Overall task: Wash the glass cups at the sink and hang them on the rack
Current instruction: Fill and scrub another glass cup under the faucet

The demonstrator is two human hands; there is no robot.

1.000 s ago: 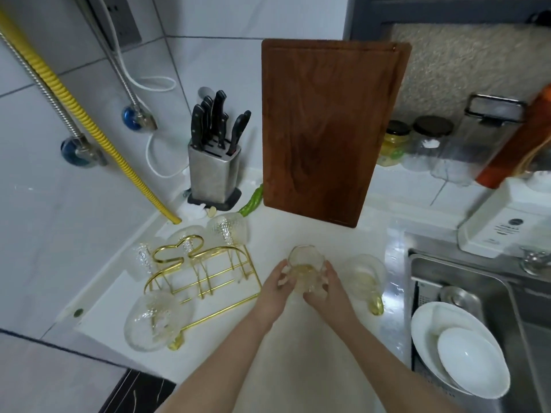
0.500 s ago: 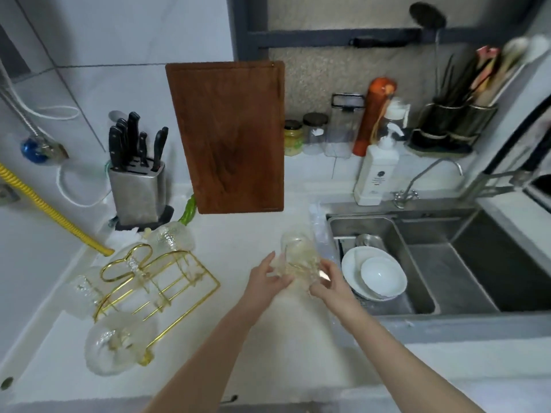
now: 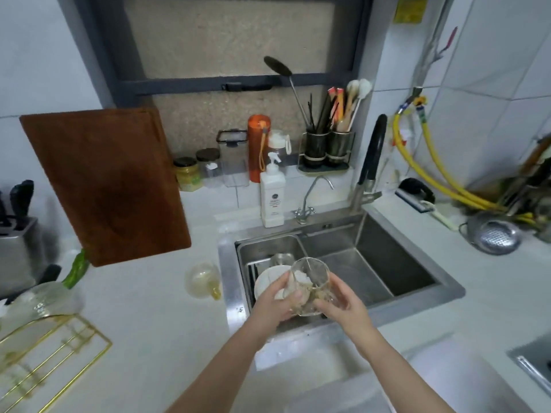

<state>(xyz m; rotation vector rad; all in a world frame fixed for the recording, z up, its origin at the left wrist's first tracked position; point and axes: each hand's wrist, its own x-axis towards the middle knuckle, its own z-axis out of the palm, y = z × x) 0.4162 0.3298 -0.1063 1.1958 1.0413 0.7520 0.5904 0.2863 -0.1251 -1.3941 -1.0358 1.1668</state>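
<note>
Even soft light, slight motion blur, edges wide-angle bowed.

Reddish-brown cutting board (image 3: 104, 186), gold wire rack (image 3: 44, 356), orange bottle (image 3: 258, 147), yellow hoses (image 3: 432, 171), clear glass cup (image 3: 311, 281)

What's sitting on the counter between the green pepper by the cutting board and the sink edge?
In the head view, one glass cup lies on its side between the green pepper and the sink rim; the rest of that stretch is bare counter.

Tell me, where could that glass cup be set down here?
Bare counter lies between the cutting board, the gold rack and the sink. The sink's right basin is empty. Its left basin holds plates, and the back ledge is crowded with jars and bottles.
</note>
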